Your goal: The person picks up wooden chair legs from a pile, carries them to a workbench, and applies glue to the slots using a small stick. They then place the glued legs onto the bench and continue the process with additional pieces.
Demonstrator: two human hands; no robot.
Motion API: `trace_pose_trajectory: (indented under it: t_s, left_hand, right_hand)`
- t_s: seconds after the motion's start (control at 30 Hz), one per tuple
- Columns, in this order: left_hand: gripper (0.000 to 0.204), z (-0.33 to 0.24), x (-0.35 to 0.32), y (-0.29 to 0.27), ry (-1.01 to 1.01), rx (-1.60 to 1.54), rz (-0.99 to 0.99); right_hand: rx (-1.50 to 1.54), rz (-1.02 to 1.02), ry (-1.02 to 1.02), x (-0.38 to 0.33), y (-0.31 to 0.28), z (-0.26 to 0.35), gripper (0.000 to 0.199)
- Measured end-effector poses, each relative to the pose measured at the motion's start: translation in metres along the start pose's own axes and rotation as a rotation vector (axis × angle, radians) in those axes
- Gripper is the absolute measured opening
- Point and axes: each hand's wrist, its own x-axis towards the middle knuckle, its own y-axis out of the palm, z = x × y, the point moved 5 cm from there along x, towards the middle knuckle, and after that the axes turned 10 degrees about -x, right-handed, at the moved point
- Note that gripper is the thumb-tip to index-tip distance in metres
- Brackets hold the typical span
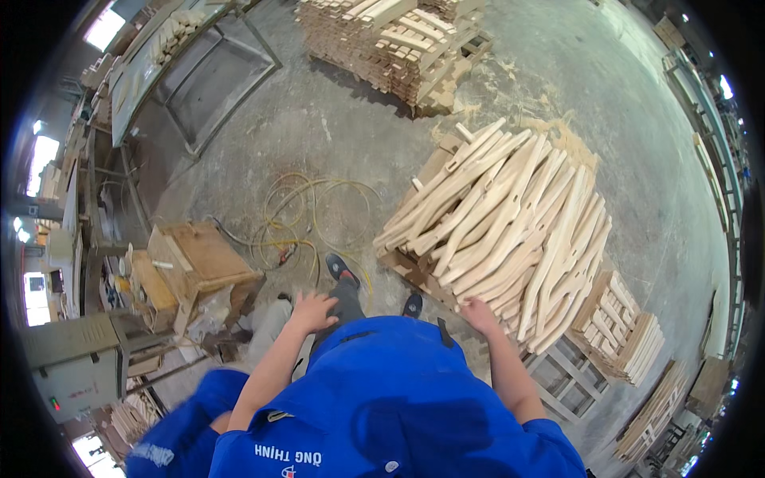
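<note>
My left hand (314, 311) is held in front of my left thigh with its fingers spread, nothing in it. My right hand (480, 315) is at the near left edge of a big pile of pale curved wooden pieces (510, 215). Its fingers are curled over the end of one curved wooden piece (460, 307) low in the pile; the grip itself is partly hidden. The pieces lie loosely side by side and across each other, some with slots or holes, on a cardboard-edged base.
A wooden box-like stand (199, 259) is at left, near a coiled yellow hose (307, 241) on the floor. A pallet (570, 378) and stacked slats (613, 327) sit right of the pile. Behind is a taller wood stack (382, 48). A person's blue sleeve (191, 422) is close at my left.
</note>
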Motion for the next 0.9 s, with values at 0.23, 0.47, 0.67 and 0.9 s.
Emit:
trace_pose_trajectory:
  t_s: [0.23, 0.47, 0.67, 0.9]
  left_hand:
    - [0.040, 0.152, 0.052, -0.068, -0.230, -0.328, -0.105]
    - [0.037, 0.224, 0.099, -0.167, 0.272, -0.347, 0.205]
    - [0.037, 0.253, 0.200, -0.314, -0.171, -0.994, -0.270]
    - [0.031, 0.238, 0.230, -0.378, -0.087, -0.957, -0.152]
  right_hand:
    - [0.241, -0.013, 0.131, 0.056, 0.037, 0.058, 0.034]
    - [0.462, -0.050, 0.530, 0.092, 0.033, 0.142, 0.036]
    - [0.459, -0.126, 0.150, 0.175, 0.002, 0.285, 0.040]
    - [0.513, -0.290, 0.183, 0.187, -0.011, 0.329, 0.041]
